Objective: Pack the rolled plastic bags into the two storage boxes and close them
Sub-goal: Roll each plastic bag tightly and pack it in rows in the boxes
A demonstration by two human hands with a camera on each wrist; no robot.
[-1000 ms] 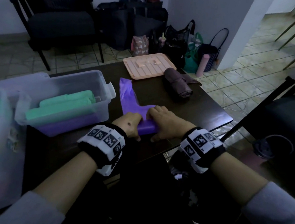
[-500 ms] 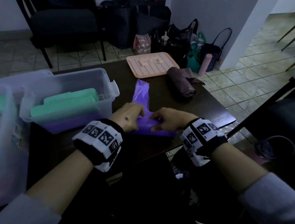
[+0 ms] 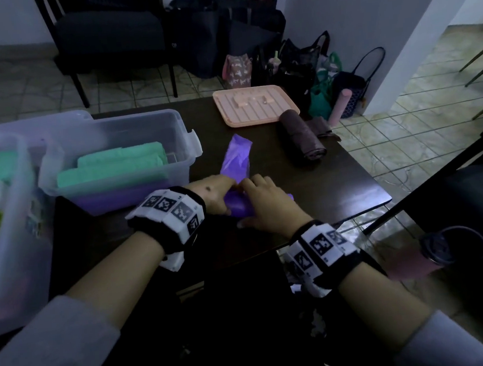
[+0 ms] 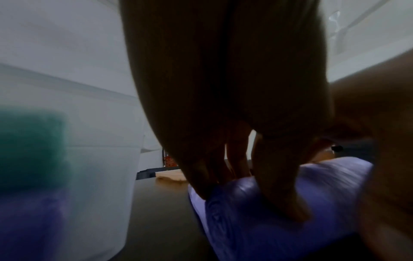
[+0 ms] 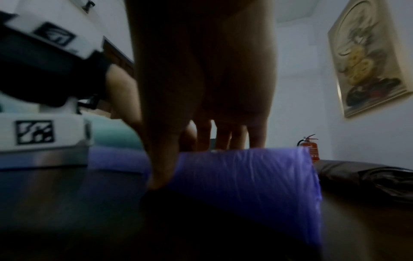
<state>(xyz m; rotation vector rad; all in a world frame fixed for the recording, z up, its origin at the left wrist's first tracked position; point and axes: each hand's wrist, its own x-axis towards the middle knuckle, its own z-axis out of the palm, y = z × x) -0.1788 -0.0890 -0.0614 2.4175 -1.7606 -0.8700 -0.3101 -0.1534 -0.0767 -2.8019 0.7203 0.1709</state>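
Rolls of green and purple already fill the nearer box (image 3: 121, 152), lid (image 3: 254, 105) off, a brown roll (image 3: 303, 139) unpacked; both hands, left hand (image 3: 215, 195) and right hand (image 3: 265, 198), grip curled round the purple bag (image 3: 237, 160) on the worktop (image 3: 336, 180); since earlier, its loose tail has shortened as rolling advanced.

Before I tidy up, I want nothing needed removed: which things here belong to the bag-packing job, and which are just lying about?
Job: purple bag under both hands; brown roll; near box; left box; pink lid.
Lying about: floor bags; cup; chair.
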